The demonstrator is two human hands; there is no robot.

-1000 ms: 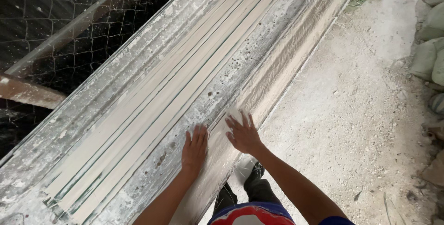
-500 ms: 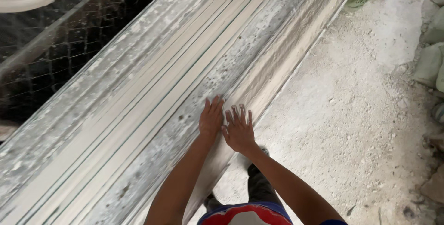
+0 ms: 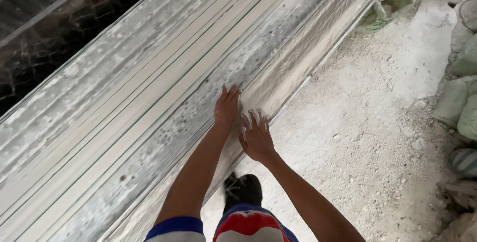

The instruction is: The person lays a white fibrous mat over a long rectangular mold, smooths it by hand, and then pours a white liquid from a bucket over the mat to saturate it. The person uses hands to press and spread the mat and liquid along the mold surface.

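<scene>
Head view: my left hand (image 3: 227, 108) lies flat, fingers together, on the long grey-white dusty moulded slab (image 3: 149, 103); my right hand (image 3: 257, 137) presses its near edge, fingers spread. Slab's long axis runs lower-left to upper-right, directly under both palms; left reaches farther.

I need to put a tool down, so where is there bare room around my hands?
The dusty ground lies bare between the long plaster slab and the sacks. The slab's pale centre strips are free beyond the left hand. The right hand crowds the slab's near edge.
</scene>
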